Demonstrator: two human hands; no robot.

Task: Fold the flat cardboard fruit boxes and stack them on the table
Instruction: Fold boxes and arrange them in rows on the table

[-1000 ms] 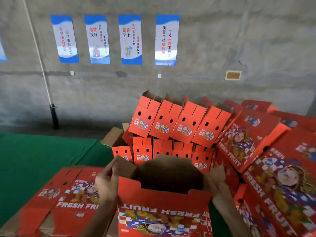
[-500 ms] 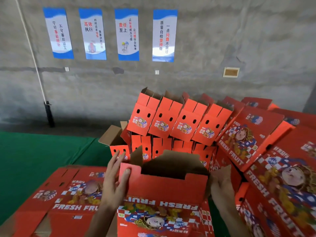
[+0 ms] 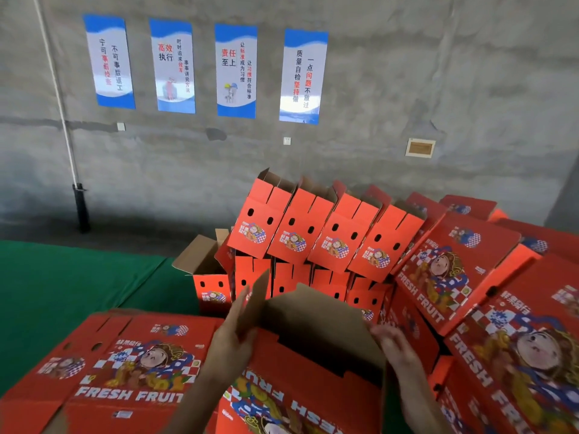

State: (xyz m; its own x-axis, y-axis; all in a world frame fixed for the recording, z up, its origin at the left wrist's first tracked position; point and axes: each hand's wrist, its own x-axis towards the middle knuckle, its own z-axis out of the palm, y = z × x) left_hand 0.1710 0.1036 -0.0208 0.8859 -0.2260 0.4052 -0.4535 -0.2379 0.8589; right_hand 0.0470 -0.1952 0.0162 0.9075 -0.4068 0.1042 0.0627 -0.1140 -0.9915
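Green table [image 3: 62, 292] is set before concrete; the open box [image 3: 313, 386] is pressed by the flat left hand [image 3: 232, 339], the blurred right hand [image 3: 394, 343] seemingly gripping its flap.

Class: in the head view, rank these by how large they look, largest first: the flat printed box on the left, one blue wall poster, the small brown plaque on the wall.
1. flat printed box, though it lies nearest the camera, which enlarges it.
2. blue wall poster.
3. brown plaque, clearly smallest.
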